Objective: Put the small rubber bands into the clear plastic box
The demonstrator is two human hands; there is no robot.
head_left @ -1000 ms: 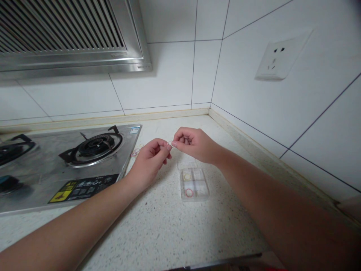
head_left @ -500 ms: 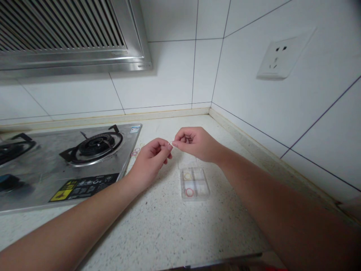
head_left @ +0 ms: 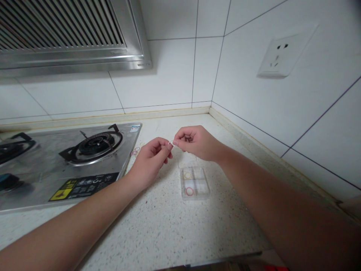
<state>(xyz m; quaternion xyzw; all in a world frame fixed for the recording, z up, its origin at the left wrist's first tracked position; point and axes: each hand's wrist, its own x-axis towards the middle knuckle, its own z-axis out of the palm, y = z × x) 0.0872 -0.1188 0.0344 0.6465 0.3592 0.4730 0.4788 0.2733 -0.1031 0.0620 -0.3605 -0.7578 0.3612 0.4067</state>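
Observation:
My left hand (head_left: 152,160) and my right hand (head_left: 196,143) meet over the counter, thumb and fingertips pinched. Between them is a thin white rubber band (head_left: 170,143), mostly covered by the fingertips. Just below my right hand lies a clear plastic box (head_left: 208,192) with compartments, its clear lid (head_left: 184,161) folded back and partly hidden behind that hand. A yellow rubber band (head_left: 187,175) rests in the box's upper left compartment, and a red rubber band (head_left: 189,191) in the lower left one. Several coloured rubber bands (head_left: 135,151) lie loose left of my left hand.
A steel gas stove (head_left: 84,169) with black burners takes up the left of the speckled counter (head_left: 158,233). Above it hangs a range hood (head_left: 113,62). White tiled walls form a corner behind, with a power socket (head_left: 279,56) on the right wall.
Both hands hold nearly the same pose, still pinching the white band. The view has shifted very slightly; the box and loose bands lie where they were.

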